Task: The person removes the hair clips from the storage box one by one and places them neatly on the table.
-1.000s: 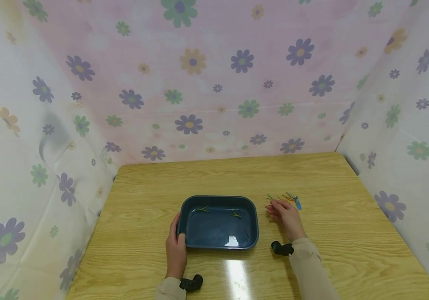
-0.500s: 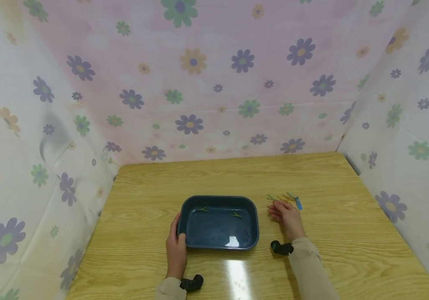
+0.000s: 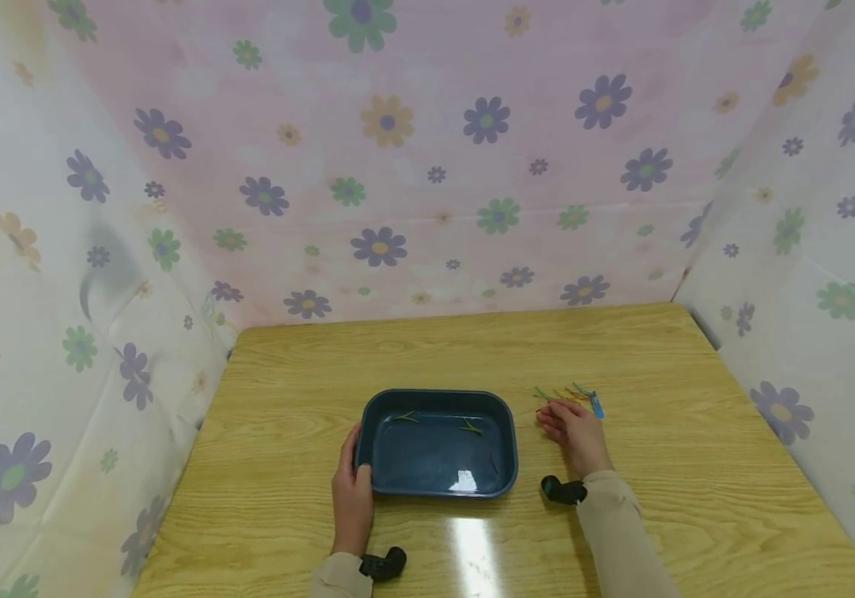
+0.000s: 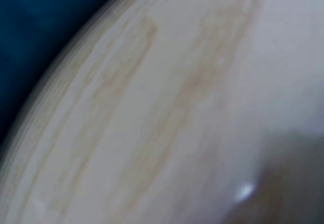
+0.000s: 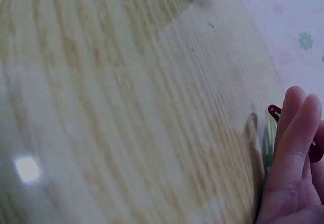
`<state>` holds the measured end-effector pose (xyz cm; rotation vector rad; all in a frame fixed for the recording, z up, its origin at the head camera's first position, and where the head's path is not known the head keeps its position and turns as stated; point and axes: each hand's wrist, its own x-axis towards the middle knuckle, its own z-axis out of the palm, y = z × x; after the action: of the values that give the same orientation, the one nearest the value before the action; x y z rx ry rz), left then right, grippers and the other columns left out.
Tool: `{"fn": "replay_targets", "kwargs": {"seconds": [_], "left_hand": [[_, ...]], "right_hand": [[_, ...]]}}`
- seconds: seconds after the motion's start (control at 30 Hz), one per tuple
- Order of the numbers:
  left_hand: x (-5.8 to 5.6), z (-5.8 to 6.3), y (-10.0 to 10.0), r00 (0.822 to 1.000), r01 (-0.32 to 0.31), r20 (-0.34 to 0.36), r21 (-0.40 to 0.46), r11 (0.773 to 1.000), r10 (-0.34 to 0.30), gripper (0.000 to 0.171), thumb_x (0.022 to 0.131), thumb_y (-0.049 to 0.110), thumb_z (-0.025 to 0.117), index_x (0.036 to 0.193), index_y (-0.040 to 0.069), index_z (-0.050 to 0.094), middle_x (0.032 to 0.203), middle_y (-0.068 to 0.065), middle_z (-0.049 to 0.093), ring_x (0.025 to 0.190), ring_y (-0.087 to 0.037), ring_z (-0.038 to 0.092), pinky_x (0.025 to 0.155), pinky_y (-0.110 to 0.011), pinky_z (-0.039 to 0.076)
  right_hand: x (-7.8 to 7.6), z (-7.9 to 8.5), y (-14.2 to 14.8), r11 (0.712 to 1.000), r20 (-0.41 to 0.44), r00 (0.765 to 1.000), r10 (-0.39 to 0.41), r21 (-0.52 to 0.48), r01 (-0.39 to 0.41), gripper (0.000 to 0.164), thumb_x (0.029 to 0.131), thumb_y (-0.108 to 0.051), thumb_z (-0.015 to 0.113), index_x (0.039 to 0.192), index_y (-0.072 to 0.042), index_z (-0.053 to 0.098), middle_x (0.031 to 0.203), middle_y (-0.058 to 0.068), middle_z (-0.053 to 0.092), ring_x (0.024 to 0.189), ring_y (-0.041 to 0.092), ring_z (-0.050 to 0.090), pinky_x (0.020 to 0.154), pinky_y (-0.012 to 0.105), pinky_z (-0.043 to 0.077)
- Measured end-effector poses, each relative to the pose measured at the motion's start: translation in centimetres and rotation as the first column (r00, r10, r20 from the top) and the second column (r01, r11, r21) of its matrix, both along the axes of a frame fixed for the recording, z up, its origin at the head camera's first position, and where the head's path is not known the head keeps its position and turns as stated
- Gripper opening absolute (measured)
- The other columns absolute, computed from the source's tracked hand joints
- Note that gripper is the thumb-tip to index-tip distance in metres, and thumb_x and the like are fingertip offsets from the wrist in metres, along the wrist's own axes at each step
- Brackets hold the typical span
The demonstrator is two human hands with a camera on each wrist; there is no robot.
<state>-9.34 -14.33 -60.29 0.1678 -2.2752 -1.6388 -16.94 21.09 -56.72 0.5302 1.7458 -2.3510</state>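
My left hand (image 3: 353, 502) grips the left wall of a dark blue rectangular tray (image 3: 438, 492), thumb over the near corner of the rim. Inside lie a few thin hair clips, among them a yellow-green one (image 3: 405, 418) at the back left and another (image 3: 471, 428) at the back right. Right of the tray, my right hand (image 3: 575, 428) pinches a dark red snap hair clip (image 5: 274, 111), partly hidden by the fingers in the right wrist view. Just past these fingertips are several more clips, including a green one (image 3: 541, 392), an orange one (image 3: 575, 394) and a blue one (image 3: 597, 405).
Everything stands on a wood-grain table (image 3: 285, 390), with a bright light reflection near its front. Flower-printed cloth (image 3: 427, 199) hangs behind the table and along both sides. Each wrist carries a small black camera, such as the one (image 3: 563, 491) on the right.
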Motion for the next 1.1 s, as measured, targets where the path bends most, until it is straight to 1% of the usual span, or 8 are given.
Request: {"fn": "replay_targets", "kwargs": {"seconds": [0.13,0.27,0.33,0.37,0.57,0.63,0.8,1.1], "left_hand": [[0.1,0.4,0.1,1.0,0.0,0.01,0.01,1.0,0.0,0.064,0.083,-0.006,0.038,0.136,0.03,0.037,0.136,0.012,0.038,0.122,-0.008,0.036,0.076,-0.023,0.03],[0.7,2.3,0.6,1.0,-0.006,0.003,0.001,1.0,0.006,0.065,0.083,-0.007,0.037,0.135,0.031,0.037,0.136,0.006,0.04,0.124,-0.011,0.035,0.08,-0.019,0.03],[0.9,3.0,0.8,1.0,-0.011,0.001,-0.01,1.0,0.011,0.064,0.083,-0.007,0.037,0.135,0.031,0.037,0.136,0.004,0.04,0.124,-0.012,0.035,0.081,-0.018,0.03],[0.9,3.0,0.8,1.0,-0.011,0.002,-0.009,1.0,0.011,0.064,0.083,-0.006,0.037,0.135,0.031,0.037,0.136,0.005,0.04,0.124,-0.012,0.035,0.081,-0.018,0.03],[0.2,0.7,0.2,1.0,0.002,0.008,0.024,1.0,-0.002,0.064,0.083,-0.007,0.038,0.136,0.029,0.038,0.135,0.011,0.039,0.125,-0.009,0.033,0.083,-0.019,0.03],[0.2,0.4,0.1,1.0,0.005,0.004,0.022,1.0,-0.005,0.063,0.083,-0.006,0.038,0.137,0.028,0.037,0.135,0.012,0.038,0.125,-0.008,0.033,0.083,-0.019,0.03],[0.1,0.3,0.1,1.0,0.004,-0.007,0.022,1.0,-0.004,0.063,0.082,-0.004,0.037,0.137,0.027,0.037,0.135,0.014,0.039,0.124,-0.007,0.034,0.083,-0.02,0.031],[0.1,0.3,0.0,1.0,0.006,-0.017,0.018,1.0,-0.006,0.063,0.082,-0.003,0.037,0.137,0.026,0.036,0.135,0.016,0.038,0.125,-0.006,0.032,0.091,-0.021,0.03]], "right_hand": [[-0.1,0.2,0.1,1.0,0.014,1.0,0.01,-0.014,-0.01,0.045,0.093,-0.015,0.044,0.13,0.009,0.034,0.092,0.005,0.065,0.087,0.014,0.063,0.074,0.026,0.048],[-0.3,0.2,0.1,1.0,0.027,1.0,0.01,-0.007,-0.01,0.045,0.093,-0.014,0.043,0.132,0.008,0.033,0.093,0.005,0.065,0.088,0.014,0.062,0.073,0.025,0.048],[-0.3,0.1,0.1,1.0,0.036,0.999,0.004,0.007,-0.004,0.044,0.093,-0.014,0.043,0.132,0.007,0.034,0.093,0.004,0.065,0.087,0.014,0.062,0.073,0.025,0.048],[-0.4,0.1,0.1,1.0,0.039,0.999,-0.003,0.016,0.002,0.043,0.093,-0.014,0.043,0.131,0.006,0.036,0.093,0.004,0.065,0.087,0.014,0.063,0.072,0.024,0.048],[-0.6,-0.1,0.2,0.999,0.044,0.999,-0.022,0.032,0.021,0.042,0.093,-0.013,0.043,0.13,0.006,0.037,0.092,0.003,0.065,0.084,0.012,0.063,0.069,0.023,0.048],[-0.6,-0.1,0.3,0.999,0.043,0.999,-0.025,0.028,0.024,0.041,0.093,-0.013,0.043,0.13,0.006,0.038,0.091,0.003,0.065,0.083,0.012,0.063,0.068,0.023,0.049],[-0.6,-0.1,0.4,0.999,0.046,0.998,-0.03,0.021,0.03,0.041,0.093,-0.013,0.044,0.129,0.006,0.038,0.088,0.002,0.065,0.081,0.011,0.063,0.067,0.022,0.049],[-0.6,-0.1,0.4,0.999,0.044,0.999,-0.029,0.032,0.028,0.04,0.093,-0.014,0.044,0.128,0.004,0.039,0.089,0.002,0.065,0.079,0.011,0.063,0.067,0.024,0.049]]}}
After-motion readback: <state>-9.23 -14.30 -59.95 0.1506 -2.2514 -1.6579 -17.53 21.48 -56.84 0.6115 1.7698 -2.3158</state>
